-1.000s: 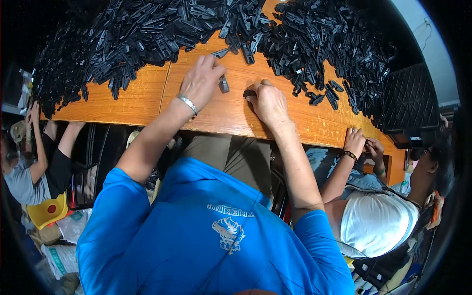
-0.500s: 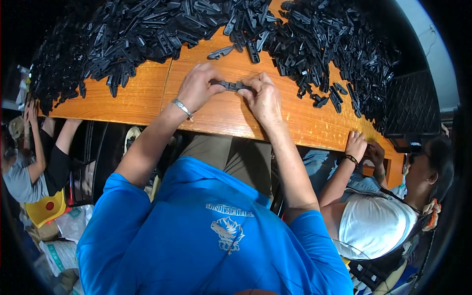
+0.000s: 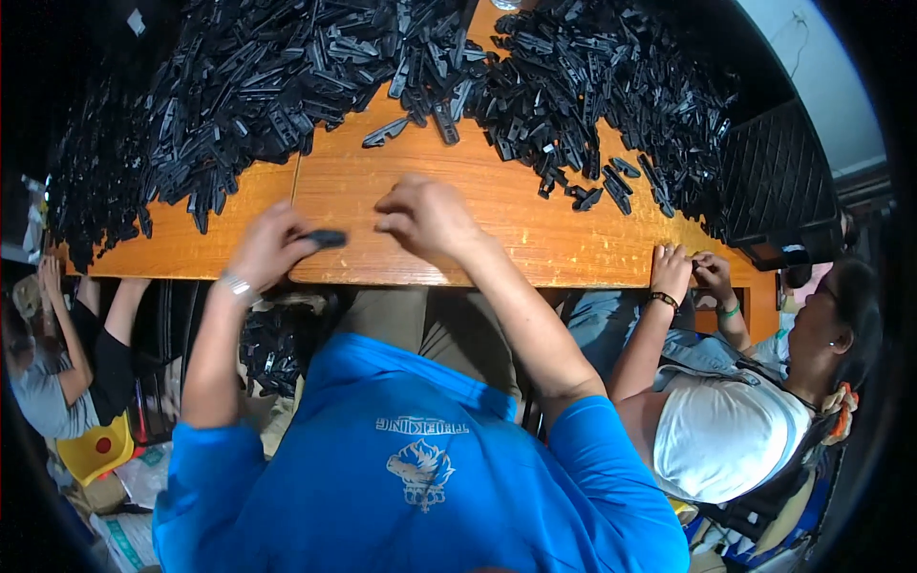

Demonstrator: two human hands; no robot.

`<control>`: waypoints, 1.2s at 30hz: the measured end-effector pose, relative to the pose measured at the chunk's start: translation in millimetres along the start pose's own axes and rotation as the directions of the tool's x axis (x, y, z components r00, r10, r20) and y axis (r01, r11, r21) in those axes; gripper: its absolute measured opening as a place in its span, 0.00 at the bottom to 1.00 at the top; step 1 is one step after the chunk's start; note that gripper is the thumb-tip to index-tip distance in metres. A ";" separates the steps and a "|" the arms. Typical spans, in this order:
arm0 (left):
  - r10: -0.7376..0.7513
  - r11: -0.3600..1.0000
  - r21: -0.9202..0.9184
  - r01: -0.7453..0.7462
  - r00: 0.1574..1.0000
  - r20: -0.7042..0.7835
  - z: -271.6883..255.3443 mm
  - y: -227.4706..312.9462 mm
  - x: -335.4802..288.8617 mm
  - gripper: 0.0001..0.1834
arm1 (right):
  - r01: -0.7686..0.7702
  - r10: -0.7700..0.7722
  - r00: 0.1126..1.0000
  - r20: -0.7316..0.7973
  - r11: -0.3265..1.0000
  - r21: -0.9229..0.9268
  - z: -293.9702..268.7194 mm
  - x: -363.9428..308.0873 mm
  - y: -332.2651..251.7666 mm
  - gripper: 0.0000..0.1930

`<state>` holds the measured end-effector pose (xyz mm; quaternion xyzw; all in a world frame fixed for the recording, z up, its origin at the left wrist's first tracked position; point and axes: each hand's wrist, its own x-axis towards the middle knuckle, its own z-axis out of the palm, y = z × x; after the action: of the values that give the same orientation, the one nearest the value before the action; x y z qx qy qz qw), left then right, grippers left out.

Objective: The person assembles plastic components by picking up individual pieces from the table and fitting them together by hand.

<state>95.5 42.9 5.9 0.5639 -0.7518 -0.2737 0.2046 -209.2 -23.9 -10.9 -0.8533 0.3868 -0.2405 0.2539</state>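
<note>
My left hand (image 3: 265, 246), blurred a little, is closed on a black plastic piece (image 3: 328, 238) near the front edge of the wooden table (image 3: 334, 196). The piece is small and elongated, and its inner end is hidden in my fingers. My right hand (image 3: 430, 215) hovers over the table to the right, thumb and fingers bent but apart, with nothing visible between them. A single black plastic part (image 3: 385, 132) lies on the wood beyond my hands, short of the heap.
Heaps of black plastic parts (image 3: 258, 95) cover the back left, and smaller ones (image 3: 573, 91) the back right. A black crate (image 3: 778, 181) stands at the right. Below the table edge, more black parts (image 3: 272, 349) lie by my left forearm. Co-workers' hands (image 3: 671, 270) rest at both sides.
Both hands were together on the black piece; now they are apart. My left hand has carried it left and toward me, while my right hand has let go and moved left.
</note>
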 end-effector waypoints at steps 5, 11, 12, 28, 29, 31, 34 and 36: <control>-0.109 0.992 -0.056 0.109 0.994 0.006 -61.4 -16.1 -59.0 0.14 | -0.425 0.260 0.802 -0.538 0.881 -0.209 -55.8 -23.5 58.2 0.11; 0.151 0.989 0.053 -0.141 0.921 -0.360 27.2 32.1 66.0 0.15 | -0.576 0.266 0.774 -0.575 0.672 -0.465 -63.9 -12.1 87.0 0.10; 0.209 0.977 0.117 -0.175 0.888 -0.411 38.4 33.5 87.0 0.16 | -0.579 0.263 0.777 -0.572 0.656 -0.484 -64.1 -8.8 87.5 0.08; 0.104 0.994 0.063 -0.088 0.928 -0.359 68.3 46.9 133.0 0.09 | -0.428 0.305 0.873 -0.381 0.853 -0.298 -64.6 -18.8 57.8 0.13; -0.014 0.993 -0.116 -0.024 0.948 -0.318 67.6 47.6 131.1 0.08 | -0.477 0.316 0.834 -0.452 0.824 -0.305 -64.7 -17.6 57.2 0.15; -0.127 0.956 -0.289 0.049 0.958 -0.258 68.2 46.9 128.2 0.07 | -0.521 0.319 0.794 -0.518 0.796 -0.309 -63.0 -13.4 55.0 0.17; -0.155 0.840 -0.543 0.013 0.963 -0.218 71.2 45.8 124.2 0.13 | -0.460 0.288 0.866 -0.410 0.779 -0.426 -57.7 -6.0 52.4 0.22; -0.119 0.494 -0.868 -0.054 0.984 -0.129 73.7 51.2 120.9 0.23 | -0.452 0.290 0.876 -0.386 0.774 -0.444 -58.8 -5.0 54.7 0.22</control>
<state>-21.5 -48.9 -17.8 0.4199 -0.4809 -0.5685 0.5189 -277.2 -65.9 -1.4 -0.7491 0.6328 -0.1960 -0.0050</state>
